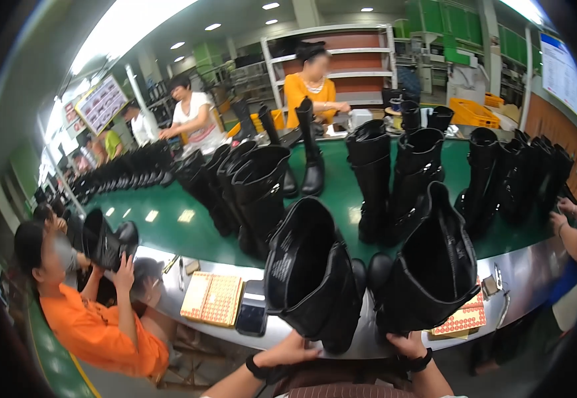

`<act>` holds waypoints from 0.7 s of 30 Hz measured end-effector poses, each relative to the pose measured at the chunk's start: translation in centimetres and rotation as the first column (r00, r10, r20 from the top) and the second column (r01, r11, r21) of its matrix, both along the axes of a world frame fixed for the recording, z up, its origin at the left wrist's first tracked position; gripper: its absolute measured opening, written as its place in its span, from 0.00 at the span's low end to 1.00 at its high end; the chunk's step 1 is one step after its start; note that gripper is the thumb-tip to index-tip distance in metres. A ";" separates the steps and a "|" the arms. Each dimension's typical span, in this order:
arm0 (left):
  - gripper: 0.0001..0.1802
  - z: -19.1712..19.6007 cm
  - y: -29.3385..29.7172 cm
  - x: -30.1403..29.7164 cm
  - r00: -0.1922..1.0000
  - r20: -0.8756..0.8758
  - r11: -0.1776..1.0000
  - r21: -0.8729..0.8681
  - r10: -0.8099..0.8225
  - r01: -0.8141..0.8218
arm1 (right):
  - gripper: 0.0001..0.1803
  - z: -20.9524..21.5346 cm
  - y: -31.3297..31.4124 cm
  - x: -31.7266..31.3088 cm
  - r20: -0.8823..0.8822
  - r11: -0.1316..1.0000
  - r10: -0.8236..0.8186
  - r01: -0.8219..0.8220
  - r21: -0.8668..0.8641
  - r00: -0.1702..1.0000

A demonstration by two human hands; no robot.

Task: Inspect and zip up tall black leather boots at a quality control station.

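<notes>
Two tall black boots stand side by side at the steel edge of the bench, their wide tops open toward me. My left hand [289, 350] grips the left boot [331, 312] low down, partly hidden by the shaft. Around the lower part of the right boot [401, 302] my right hand [409, 346] is closed, its fingers mostly out of sight. Both wrists wear black bands. Left of the boots lie a dark phone [253, 308] and a stack of cards with red round stickers [212, 298]; a similar stack [462, 315] shows behind the right boot.
More black boots [255, 192] stand along the green conveyor belt [331, 169]. A person in orange [102, 325] holds a boot at my left. Across the belt stand people in yellow and white. Another person's hands [567, 212] show at right. Yellow crates [474, 113] sit farther back.
</notes>
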State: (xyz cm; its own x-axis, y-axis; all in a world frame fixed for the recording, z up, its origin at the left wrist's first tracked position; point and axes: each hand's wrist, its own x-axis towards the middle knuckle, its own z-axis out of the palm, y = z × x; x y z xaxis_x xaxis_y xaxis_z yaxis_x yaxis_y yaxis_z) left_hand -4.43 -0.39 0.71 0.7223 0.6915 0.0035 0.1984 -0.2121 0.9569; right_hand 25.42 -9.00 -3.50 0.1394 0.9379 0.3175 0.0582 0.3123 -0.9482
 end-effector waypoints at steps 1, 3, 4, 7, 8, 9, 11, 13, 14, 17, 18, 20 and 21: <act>0.43 0.1 -0.1 0.5 0.994 -0.097 0.975 0.209 -0.057 0.076 | 0.27 0.3 0.0 0.0 -0.017 1.000 -0.020 0.020 -0.019 1.000; 0.47 0.2 -0.6 1.6 0.990 -0.082 0.968 0.216 -0.114 0.129 | 0.28 0.8 0.0 -0.1 -0.024 0.999 0.041 -0.040 0.015 0.999; 0.46 0.1 -0.9 2.2 0.996 -0.080 0.958 0.281 -0.032 0.053 | 0.27 0.9 -0.1 -0.2 -0.006 1.000 -0.001 0.001 0.006 1.000; 0.51 -0.7 -1.3 3.9 0.994 -0.083 0.961 0.271 0.072 -0.047 | 0.26 0.4 -0.3 -0.1 -0.047 1.000 0.016 -0.016 0.000 0.999; 0.52 -1.1 -1.4 4.4 0.988 -0.144 0.989 0.141 0.056 -0.036 | 0.27 -0.1 -0.5 -0.1 -0.079 0.999 0.024 -0.027 -0.040 0.997; 0.52 -1.7 -1.4 4.8 0.980 -0.196 0.999 0.009 0.037 -0.036 | 0.29 -0.6 -0.5 0.0 -0.044 0.999 -0.002 0.001 -0.037 0.999; 0.53 -2.7 -1.3 5.3 0.991 -0.068 0.980 0.166 0.118 -0.106 | 0.30 -1.9 -0.8 0.3 -0.134 0.998 -0.007 -0.002 -0.069 0.991; 0.54 -3.5 -1.0 5.3 0.988 -0.039 0.979 0.149 0.149 -0.142 | 0.32 -3.4 -0.5 0.8 -0.125 0.997 0.029 -0.038 -0.068 0.992; 0.55 -3.7 -0.7 5.3 0.991 -0.032 0.979 0.160 0.132 -0.126 | 0.40 -4.0 -0.4 0.9 -0.181 0.994 -0.091 0.077 -0.081 0.979; 0.57 -3.9 -0.6 5.1 0.984 0.047 0.982 0.067 0.172 -0.175 | 0.44 -4.7 -0.3 1.7 -0.246 0.966 -0.163 0.104 -0.237 0.955; 0.58 -3.7 -0.7 5.1 0.962 0.156 0.960 0.134 0.224 -0.245 | 0.44 -4.6 -0.5 1.9 -0.216 0.957 -0.188 0.130 -0.259 0.958; 0.60 -3.4 -0.6 5.2 0.933 0.241 0.900 0.283 0.267 -0.331 | 0.42 -3.7 -0.8 1.8 -0.115 0.938 -0.239 0.199 -0.283 0.964; 0.61 -3.3 -0.6 5.2 0.936 0.245 0.883 0.336 0.253 -0.327 | 0.41 -3.1 -0.9 1.5 -0.089 0.931 -0.254 0.218 -0.294 0.963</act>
